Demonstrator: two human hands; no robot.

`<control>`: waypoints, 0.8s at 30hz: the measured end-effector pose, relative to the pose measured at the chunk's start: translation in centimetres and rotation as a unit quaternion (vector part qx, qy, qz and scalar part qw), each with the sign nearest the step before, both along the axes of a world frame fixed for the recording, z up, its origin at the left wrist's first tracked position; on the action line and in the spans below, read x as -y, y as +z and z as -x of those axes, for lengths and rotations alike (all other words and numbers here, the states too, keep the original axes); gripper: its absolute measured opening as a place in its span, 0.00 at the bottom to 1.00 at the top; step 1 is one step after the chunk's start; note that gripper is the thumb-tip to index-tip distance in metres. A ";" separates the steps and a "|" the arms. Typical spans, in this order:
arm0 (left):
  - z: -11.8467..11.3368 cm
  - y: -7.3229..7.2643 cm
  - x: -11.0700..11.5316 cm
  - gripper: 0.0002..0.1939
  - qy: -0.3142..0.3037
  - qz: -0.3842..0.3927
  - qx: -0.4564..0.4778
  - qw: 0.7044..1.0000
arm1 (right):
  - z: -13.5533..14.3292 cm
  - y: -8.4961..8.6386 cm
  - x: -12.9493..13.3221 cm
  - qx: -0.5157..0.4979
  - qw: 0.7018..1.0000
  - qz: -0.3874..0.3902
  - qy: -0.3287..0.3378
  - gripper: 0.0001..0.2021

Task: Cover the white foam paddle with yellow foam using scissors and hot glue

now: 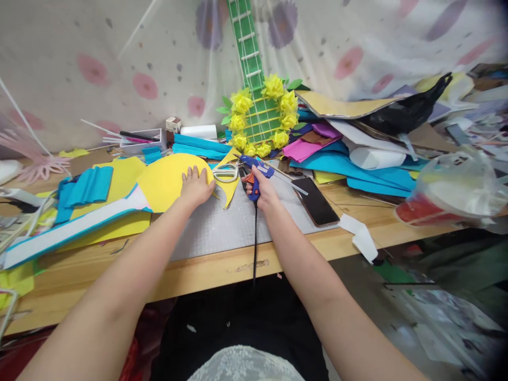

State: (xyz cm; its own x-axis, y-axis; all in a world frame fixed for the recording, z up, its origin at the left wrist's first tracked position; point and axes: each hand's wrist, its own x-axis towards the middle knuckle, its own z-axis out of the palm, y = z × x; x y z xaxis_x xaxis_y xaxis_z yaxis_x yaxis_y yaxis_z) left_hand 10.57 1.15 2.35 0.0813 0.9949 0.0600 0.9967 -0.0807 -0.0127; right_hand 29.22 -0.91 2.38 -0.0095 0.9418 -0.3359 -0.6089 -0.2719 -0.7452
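Observation:
My left hand [197,186] lies flat with fingers spread on a rounded yellow paper piece [164,177]. A long white strip with blue edges [79,225] runs from that piece toward the lower left. In my right hand [262,188] is a blue glue gun [260,168] with an orange trigger, a clear glue stick poking out its back toward the right. Its black cord hangs over the table edge. Between my hands, white-handled scissors [226,172] rest on a yellow paper scrap [228,191]. Beneath lies a grey cutting mat [210,233].
A green paper guitar [252,63] ringed with yellow paper flowers stands at the back. A black phone [315,202] lies on the mat's right side. Blue paper [377,177] and other sheets pile up at the right, near a bagged red cup [428,209]. Folded blue crepe paper [89,186] sits left.

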 end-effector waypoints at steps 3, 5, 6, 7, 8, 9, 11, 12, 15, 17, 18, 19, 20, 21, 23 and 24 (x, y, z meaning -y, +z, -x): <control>-0.6 -0.4 0.2 0.34 0.004 0.006 -0.022 1.000 | -0.1 -0.1 0.0 0.007 1.000 -0.003 0.000 0.16; -0.8 -0.4 0.3 0.34 0.001 0.015 -0.036 0.999 | -0.1 -0.1 0.0 0.011 1.000 -0.008 0.000 0.16; -0.9 -0.4 0.4 0.34 0.001 0.020 -0.040 0.999 | -0.1 -0.1 0.0 0.012 1.000 -0.011 0.000 0.16; -0.9 -0.4 0.4 0.33 0.000 0.022 -0.041 0.999 | -0.1 -0.2 0.0 0.011 1.000 -0.013 0.001 0.16; -0.9 -0.5 0.4 0.33 0.001 0.021 -0.041 0.999 | -0.1 -0.2 0.0 0.010 1.000 -0.014 0.001 0.16; -0.9 -0.5 0.4 0.33 0.001 0.016 -0.039 0.999 | -0.1 -0.3 0.0 0.008 1.000 -0.014 0.002 0.16; -0.8 -0.8 0.4 0.33 -0.001 0.003 -0.033 0.999 | -0.1 -0.3 0.0 0.004 1.000 -0.015 0.003 0.17; -0.8 -1.0 0.4 0.33 -0.004 -0.002 -0.032 0.999 | -0.1 -0.3 -0.1 0.003 1.000 -0.014 0.004 0.16; -1.0 -1.4 0.4 0.33 -0.006 -0.012 -0.031 0.999 | -0.1 -0.4 -0.1 0.001 1.000 -0.010 0.003 0.17; -1.2 -1.4 0.3 0.33 0.002 -0.014 -0.021 1.000 | -0.1 -0.4 -0.2 -0.001 1.000 -0.008 0.002 0.17; -1.2 -1.2 0.2 0.33 0.008 -0.013 -0.004 1.000 | -0.1 -0.4 -0.2 -0.002 1.000 -0.007 0.001 0.17; -1.1 -0.9 0.1 0.33 0.016 -0.010 0.022 1.000 | -0.2 -0.5 -0.2 -0.003 1.000 -0.006 0.001 0.16; -0.8 -0.5 0.0 0.32 0.023 -0.009 0.057 0.998 | -0.2 -0.6 -0.3 -0.003 1.000 -0.005 0.001 0.16; -0.4 0.0 -0.1 0.31 0.029 -0.014 0.098 0.995 | -0.2 -0.6 -0.3 -0.002 1.000 -0.003 0.001 0.16; 0.9 1.0 -0.2 0.29 0.027 -0.042 0.174 0.984 | -0.2 -0.8 -0.4 0.002 1.000 -0.001 0.002 0.16; 1.9 1.5 -0.1 0.28 0.014 -0.063 0.195 0.979 | -0.1 -0.8 -0.4 0.003 1.000 -0.001 0.003 0.16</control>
State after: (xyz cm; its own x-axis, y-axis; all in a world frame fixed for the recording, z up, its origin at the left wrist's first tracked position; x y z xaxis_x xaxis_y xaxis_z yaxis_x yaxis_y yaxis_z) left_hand 8.71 1.20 3.89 0.0002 0.9790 0.2039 0.9292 -0.0756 0.3619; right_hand 29.36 -0.47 1.56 -0.0128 0.9423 -0.3346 -0.6035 -0.2741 -0.7487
